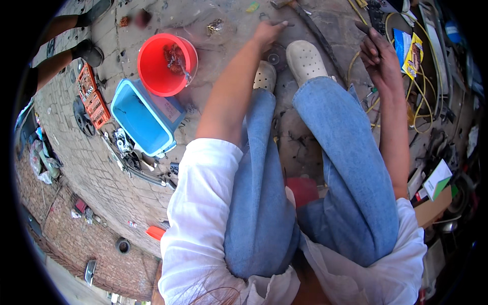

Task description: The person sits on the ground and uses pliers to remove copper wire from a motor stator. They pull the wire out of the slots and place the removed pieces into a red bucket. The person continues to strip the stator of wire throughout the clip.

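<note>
My left hand (269,34) is open, fingers partly extended, low over the paving beside a long dark metal tool (314,33) and above a round dark piece (274,58). My right hand (381,58) is curled, its fingers closed on a small dark object (362,27) that I cannot make out clearly. Below it lie yellow and blue packets (412,58) among yellow hose loops (422,119). My legs in jeans (333,137) are bent, with pale clogs (300,61) on my feet.
A red bucket (152,61) with something inside and a blue tub (134,114) stand left, near an orange toolkit (94,96) and metal parts (127,145). Another person's legs (58,63) reach in at upper left. Cluttered boxes (432,201) lie right.
</note>
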`<control>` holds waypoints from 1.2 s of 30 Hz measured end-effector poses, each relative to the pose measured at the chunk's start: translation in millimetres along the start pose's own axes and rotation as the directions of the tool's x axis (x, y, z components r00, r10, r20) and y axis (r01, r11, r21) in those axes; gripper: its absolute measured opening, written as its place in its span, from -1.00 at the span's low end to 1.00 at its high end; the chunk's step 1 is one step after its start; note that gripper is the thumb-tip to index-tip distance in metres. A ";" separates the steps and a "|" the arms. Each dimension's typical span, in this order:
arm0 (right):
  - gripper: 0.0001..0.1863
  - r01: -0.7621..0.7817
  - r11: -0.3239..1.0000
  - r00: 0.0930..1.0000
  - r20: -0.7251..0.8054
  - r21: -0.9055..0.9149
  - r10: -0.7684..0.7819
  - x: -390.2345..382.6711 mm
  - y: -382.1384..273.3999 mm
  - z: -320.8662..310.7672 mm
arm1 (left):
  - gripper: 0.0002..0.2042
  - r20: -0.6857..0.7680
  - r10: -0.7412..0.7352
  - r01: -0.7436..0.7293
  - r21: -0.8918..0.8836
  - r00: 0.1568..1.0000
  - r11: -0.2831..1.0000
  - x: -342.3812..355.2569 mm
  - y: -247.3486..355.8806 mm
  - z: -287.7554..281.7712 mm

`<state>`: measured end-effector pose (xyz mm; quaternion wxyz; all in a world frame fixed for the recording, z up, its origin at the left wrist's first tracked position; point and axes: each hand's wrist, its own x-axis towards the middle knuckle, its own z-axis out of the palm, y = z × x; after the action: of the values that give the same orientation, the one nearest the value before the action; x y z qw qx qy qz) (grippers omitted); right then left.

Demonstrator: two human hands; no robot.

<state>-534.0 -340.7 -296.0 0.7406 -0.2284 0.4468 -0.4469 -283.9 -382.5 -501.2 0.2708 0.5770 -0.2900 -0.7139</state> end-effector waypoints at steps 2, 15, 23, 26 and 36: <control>-0.57 -0.007 1.000 1.000 0.025 0.018 0.007 5.8 8.5 4.4 | -0.65 0.072 -0.044 0.030 0.185 0.996 0.982 1.2 11.1 -16.0; -0.71 0.686 -0.244 0.711 0.702 -0.685 0.027 136.0 162.1 32.9 | -0.73 -0.091 0.360 -0.272 0.495 0.928 0.825 -40.3 -14.3 -66.5; -0.84 0.585 -0.197 0.811 0.565 -0.787 0.154 143.4 155.4 33.9 | -0.70 -0.039 0.309 -0.255 0.469 0.950 0.845 -67.0 -12.1 -50.0; -0.83 0.501 -0.141 0.865 0.490 -0.854 0.111 149.3 166.3 20.1 | -0.71 -0.057 0.321 -0.266 0.435 0.945 0.860 -56.7 -22.2 -49.5; -0.67 0.414 0.063 0.871 0.415 -0.908 0.263 131.2 103.4 40.1 | -0.73 -0.045 0.351 -0.292 0.460 0.935 0.839 -59.8 -30.4 -55.5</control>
<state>-425.6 -405.5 -412.4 0.4381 -0.7973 0.4149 0.0142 -219.8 -324.1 -492.7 0.2654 0.6110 -0.5206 -0.5341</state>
